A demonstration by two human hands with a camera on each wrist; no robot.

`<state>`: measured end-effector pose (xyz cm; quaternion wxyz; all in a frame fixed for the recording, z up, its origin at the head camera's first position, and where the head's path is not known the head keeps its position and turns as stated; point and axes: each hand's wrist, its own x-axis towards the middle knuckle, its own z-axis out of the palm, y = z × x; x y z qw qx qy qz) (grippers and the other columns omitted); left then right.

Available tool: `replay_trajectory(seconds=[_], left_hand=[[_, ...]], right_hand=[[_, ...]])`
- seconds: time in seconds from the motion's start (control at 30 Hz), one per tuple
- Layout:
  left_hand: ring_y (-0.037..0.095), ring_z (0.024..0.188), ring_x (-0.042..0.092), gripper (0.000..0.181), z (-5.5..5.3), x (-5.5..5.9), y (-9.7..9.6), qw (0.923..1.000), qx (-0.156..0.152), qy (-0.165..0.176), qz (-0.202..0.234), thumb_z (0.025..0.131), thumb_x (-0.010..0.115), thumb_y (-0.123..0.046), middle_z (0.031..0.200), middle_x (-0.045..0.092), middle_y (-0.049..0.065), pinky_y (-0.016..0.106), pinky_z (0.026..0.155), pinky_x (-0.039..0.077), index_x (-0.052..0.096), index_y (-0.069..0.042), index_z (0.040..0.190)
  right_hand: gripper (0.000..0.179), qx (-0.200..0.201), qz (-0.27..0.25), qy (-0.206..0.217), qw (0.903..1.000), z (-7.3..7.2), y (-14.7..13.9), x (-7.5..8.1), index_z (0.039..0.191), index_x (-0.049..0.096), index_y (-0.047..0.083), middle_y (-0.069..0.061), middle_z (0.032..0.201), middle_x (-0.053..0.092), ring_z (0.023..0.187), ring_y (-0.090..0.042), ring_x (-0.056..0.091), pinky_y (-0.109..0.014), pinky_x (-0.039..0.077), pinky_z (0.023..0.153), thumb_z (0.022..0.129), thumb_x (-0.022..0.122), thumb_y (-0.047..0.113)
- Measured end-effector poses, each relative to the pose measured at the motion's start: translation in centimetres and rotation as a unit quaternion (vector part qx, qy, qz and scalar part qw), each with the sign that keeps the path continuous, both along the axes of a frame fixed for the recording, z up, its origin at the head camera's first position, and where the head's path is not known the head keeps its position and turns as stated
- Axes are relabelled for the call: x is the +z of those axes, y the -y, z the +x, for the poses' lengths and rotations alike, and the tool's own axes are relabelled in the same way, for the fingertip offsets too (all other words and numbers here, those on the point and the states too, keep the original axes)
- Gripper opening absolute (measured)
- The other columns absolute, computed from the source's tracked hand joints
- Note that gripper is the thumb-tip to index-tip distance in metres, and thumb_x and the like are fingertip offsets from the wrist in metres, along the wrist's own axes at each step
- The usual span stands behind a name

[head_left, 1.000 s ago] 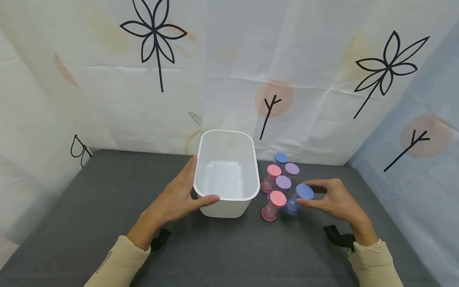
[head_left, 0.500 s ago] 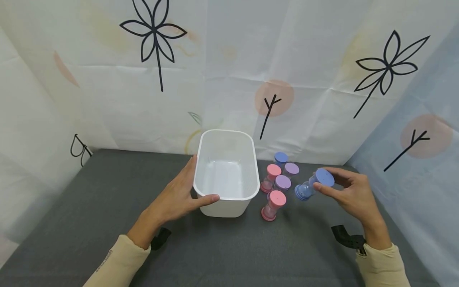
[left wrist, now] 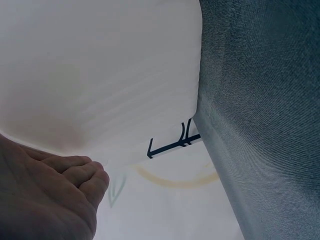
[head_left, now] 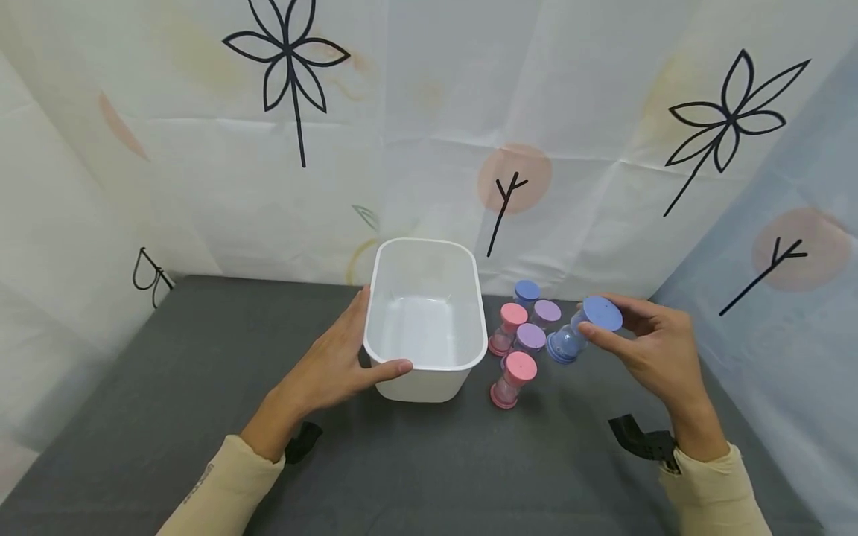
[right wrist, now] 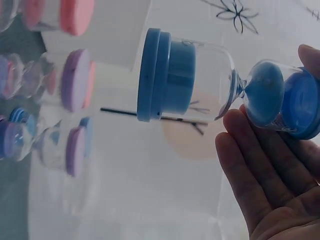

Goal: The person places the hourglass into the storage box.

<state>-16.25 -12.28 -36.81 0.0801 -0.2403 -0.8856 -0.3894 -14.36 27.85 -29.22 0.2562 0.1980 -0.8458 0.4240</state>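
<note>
My right hand (head_left: 660,353) pinches the top cap of a blue sand timer (head_left: 564,344), which hangs tilted just right of the other timers. The right wrist view gives a close look at this blue sand timer (right wrist: 180,77), its glass waist and blue sand showing, with the right hand (right wrist: 280,170) at its far end. Beside a white plastic bin (head_left: 429,387), my left hand (head_left: 328,368) rests with fingers along the left side and thumb stretched across the front rim. In the left wrist view the left hand (left wrist: 55,195) touches the outer wall of the bin (left wrist: 110,60).
Standing close together right of the bin are a front pink timer (head_left: 512,378), a rear pink timer (head_left: 513,316), two purple timers (head_left: 531,337) and a rear blue timer (head_left: 527,290). A dark grey tabletop (head_left: 201,387) ends at a printed fabric backdrop (head_left: 436,179).
My right hand has lifted the blue sand timer from beside the front pink one and carried it right and back, then slightly left. The left hand and bin have stayed put.
</note>
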Motion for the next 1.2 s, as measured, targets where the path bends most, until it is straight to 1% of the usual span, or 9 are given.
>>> replay_trajectory(seconds=[0.13,0.27,0.4,0.53,0.67,0.77,0.97,1.1,1.2], left_hand=[[0.020,0.135,0.041,0.119,-0.1,0.0,0.1,1.0000,-0.003,0.000,0.003,0.081,0.074,-0.067,0.166,0.015,-0.008,0.056,0.096,0.046,-0.003,-0.031,0.164],[0.021,0.138,0.039,0.119,-0.1,0.0,0.2,1.0000,-0.002,0.004,0.001,0.081,0.074,-0.067,0.167,0.014,-0.007,0.058,0.097,0.045,-0.003,-0.031,0.164],[0.021,0.135,0.041,0.119,0.0,0.1,0.2,1.0000,-0.001,0.006,0.005,0.080,0.074,-0.068,0.165,0.017,-0.008,0.057,0.096,0.046,-0.002,-0.032,0.164],[0.020,0.133,0.043,0.119,-0.1,0.0,0.2,0.9999,-0.002,0.006,0.010,0.080,0.075,-0.067,0.164,0.020,-0.008,0.056,0.096,0.046,-0.002,-0.033,0.164],[0.020,0.130,0.045,0.118,-0.1,-0.1,0.2,0.9998,-0.009,0.011,0.017,0.081,0.075,-0.066,0.162,0.023,-0.007,0.055,0.095,0.047,-0.002,-0.033,0.164],[0.019,0.127,0.047,0.118,-0.2,-0.1,0.2,0.9996,-0.012,0.015,0.022,0.081,0.076,-0.065,0.161,0.025,-0.008,0.055,0.095,0.048,-0.001,-0.033,0.164],[0.020,0.124,0.050,0.117,-0.1,-0.1,0.1,0.9995,-0.008,0.023,0.022,0.080,0.075,-0.066,0.161,0.026,-0.005,0.056,0.095,0.048,-0.003,-0.037,0.163],[0.022,0.122,0.052,0.118,-0.1,0.0,0.1,0.9995,-0.007,0.024,0.018,0.081,0.075,-0.067,0.162,0.024,-0.004,0.055,0.095,0.048,-0.005,-0.039,0.162],[0.024,0.125,0.051,0.118,-0.1,0.0,0.1,0.9996,-0.005,0.022,0.014,0.081,0.074,-0.067,0.163,0.020,-0.007,0.054,0.096,0.047,-0.006,-0.039,0.162]], right_hand=[[0.045,0.019,0.021,0.013,0.9995,-0.7,2.0,1.8,0.114,0.075,-0.002,0.018,0.100,0.071,0.088,0.001,0.068,-0.012,0.051,0.076,0.072,0.088,-0.005],[0.041,0.063,0.025,0.037,0.9970,-1.8,4.5,3.8,0.115,0.075,0.000,0.010,0.100,0.073,0.091,-0.003,0.070,-0.016,0.054,0.073,0.076,0.088,0.001],[0.034,0.105,0.020,0.051,0.9929,-3.6,7.0,5.4,0.111,0.076,0.000,-0.003,0.094,0.073,0.084,-0.011,0.071,-0.020,0.056,0.071,0.079,0.086,0.005],[0.031,0.137,0.015,0.071,0.9879,-5.8,9.7,6.0,0.110,0.076,0.000,-0.008,0.092,0.073,0.082,-0.016,0.072,-0.023,0.056,0.074,0.082,0.085,0.011],[0.033,0.148,0.009,0.088,0.9850,-8.0,12.4,5.8,0.110,0.076,-0.001,-0.010,0.096,0.075,0.084,-0.019,0.074,-0.028,0.057,0.079,0.083,0.085,0.015],[0.033,0.140,0.012,0.093,0.9857,-9.6,14.3,5.3,0.109,0.077,-0.001,-0.010,0.095,0.075,0.083,-0.019,0.074,-0.030,0.057,0.079,0.084,0.086,0.019],[0.037,0.093,0.005,0.145,0.9851,-12.5,17.1,3.4,0.106,0.079,0.004,-0.005,0.089,0.076,0.083,-0.017,0.072,-0.033,0.055,0.081,0.083,0.086,0.032],[0.042,0.053,0.012,0.196,0.9790,-13.8,18.7,2.2,0.106,0.080,0.006,-0.004,0.089,0.076,0.086,-0.017,0.071,-0.036,0.053,0.082,0.083,0.085,0.040],[0.044,0.026,0.020,0.230,0.9726,-14.6,19.8,1.4,0.106,0.079,0.006,-0.004,0.092,0.076,0.089,-0.018,0.070,-0.037,0.053,0.083,0.082,0.085,0.042]])
